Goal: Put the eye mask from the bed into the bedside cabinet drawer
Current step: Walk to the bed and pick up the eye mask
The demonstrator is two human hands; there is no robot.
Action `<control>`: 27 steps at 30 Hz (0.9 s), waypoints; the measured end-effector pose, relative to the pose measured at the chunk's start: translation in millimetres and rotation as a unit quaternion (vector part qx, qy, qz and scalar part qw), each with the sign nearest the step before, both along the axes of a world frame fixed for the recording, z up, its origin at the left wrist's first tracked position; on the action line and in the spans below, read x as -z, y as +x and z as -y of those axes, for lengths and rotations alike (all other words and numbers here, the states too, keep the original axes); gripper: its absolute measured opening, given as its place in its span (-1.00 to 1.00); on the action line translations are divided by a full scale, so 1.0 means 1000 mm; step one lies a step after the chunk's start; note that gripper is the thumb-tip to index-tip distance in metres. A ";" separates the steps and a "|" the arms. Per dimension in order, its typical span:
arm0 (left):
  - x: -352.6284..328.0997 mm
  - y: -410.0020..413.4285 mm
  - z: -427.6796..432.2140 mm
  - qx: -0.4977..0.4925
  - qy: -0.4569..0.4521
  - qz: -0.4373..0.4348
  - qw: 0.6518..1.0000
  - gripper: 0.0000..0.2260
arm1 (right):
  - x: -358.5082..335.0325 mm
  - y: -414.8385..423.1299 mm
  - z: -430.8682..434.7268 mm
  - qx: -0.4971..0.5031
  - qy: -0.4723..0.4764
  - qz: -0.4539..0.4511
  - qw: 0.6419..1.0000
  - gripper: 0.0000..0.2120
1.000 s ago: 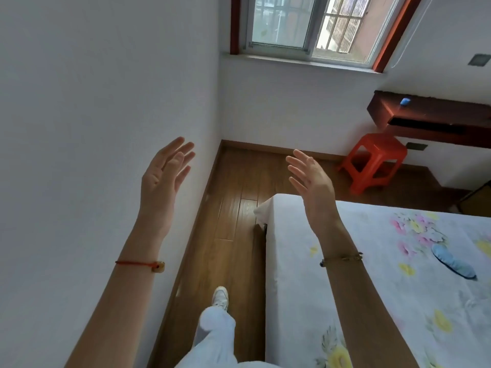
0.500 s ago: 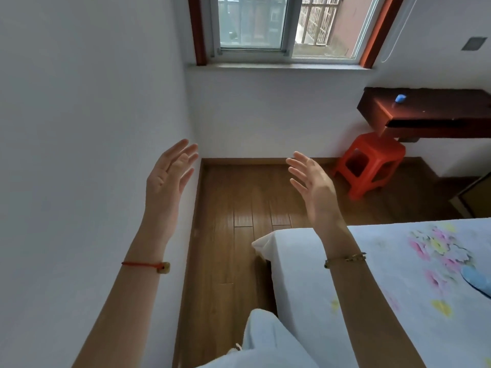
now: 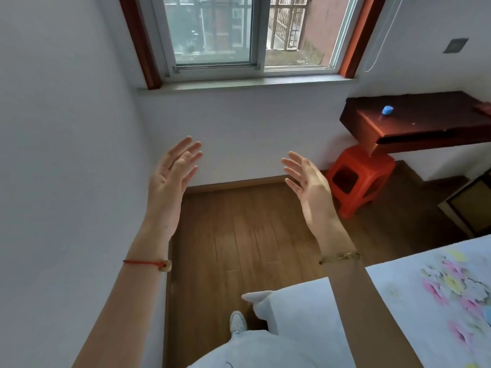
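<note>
My left hand is raised in front of me beside the white wall, fingers spread, holding nothing. My right hand is raised too, palm turned inward, fingers apart and empty. The bed with a white flowered sheet fills the lower right. Only a sliver of the blue eye mask shows at the right edge of the frame, far to the right of my right hand. A dark cabinet-like piece sits at the far right edge past the bed; I cannot see a drawer.
A narrow strip of wooden floor runs between the left wall and the bed. An orange plastic stool stands under a dark red wall shelf with a small blue object. A window is ahead. My shoe is on the floor.
The view has swung left and up: the bed and eye mask slid toward the right edge, the window came nearer. Both hands stay raised and empty.
</note>
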State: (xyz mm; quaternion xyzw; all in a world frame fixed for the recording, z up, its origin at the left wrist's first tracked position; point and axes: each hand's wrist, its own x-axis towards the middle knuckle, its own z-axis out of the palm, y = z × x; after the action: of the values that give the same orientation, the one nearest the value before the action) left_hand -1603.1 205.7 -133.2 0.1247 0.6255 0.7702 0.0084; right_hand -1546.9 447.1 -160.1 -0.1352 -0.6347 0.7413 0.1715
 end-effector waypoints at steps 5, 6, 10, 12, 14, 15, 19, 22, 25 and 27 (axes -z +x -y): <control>-0.002 -0.095 -0.049 0.037 0.003 0.006 0.999 -0.60 | -0.005 -0.078 -0.037 0.034 0.009 0.006 0.999 -0.63; -0.001 -0.111 -0.059 0.047 0.003 0.010 0.999 -0.60 | -0.005 -0.090 -0.045 0.045 0.008 0.007 0.999 -0.63; 0.005 -0.177 -0.103 0.098 0.000 0.019 0.995 -0.56 | 0.002 -0.129 -0.077 0.097 0.001 0.011 0.995 -0.63; 0.009 -0.209 -0.127 0.132 -0.004 0.021 0.991 -0.56 | 0.007 -0.147 -0.095 0.124 -0.005 0.008 0.992 -0.62; 0.014 -0.241 -0.152 0.166 -0.006 0.021 0.986 -0.57 | 0.011 -0.165 -0.112 0.152 -0.009 0.007 0.988 -0.62; 0.015 -0.257 -0.166 0.182 -0.007 0.021 0.983 -0.58 | 0.012 -0.175 -0.120 0.169 -0.009 0.008 0.986 -0.63; 0.014 -0.319 -0.221 0.253 -0.014 0.020 0.967 -0.63 | 0.013 -0.213 -0.153 0.236 -0.008 0.010 0.972 -0.64; 0.011 -0.361 -0.266 0.307 -0.023 0.007 0.951 -0.58 | 0.012 -0.237 -0.177 0.298 -0.002 0.008 0.955 -0.63; 0.009 -0.391 -0.311 0.362 -0.032 -0.001 0.932 -0.59 | 0.012 -0.249 -0.197 0.358 0.000 0.010 0.934 -0.62; 0.012 -0.406 -0.342 0.405 -0.038 -0.004 0.913 -0.64 | 0.012 -0.252 -0.208 0.403 -0.010 0.012 0.915 -0.59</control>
State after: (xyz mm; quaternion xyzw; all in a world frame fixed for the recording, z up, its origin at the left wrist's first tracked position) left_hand -2009.1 547.5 -144.8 0.3701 0.5502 0.6758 0.3219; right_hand -1798.6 655.5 -172.4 -0.3907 -0.5208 0.6137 0.4467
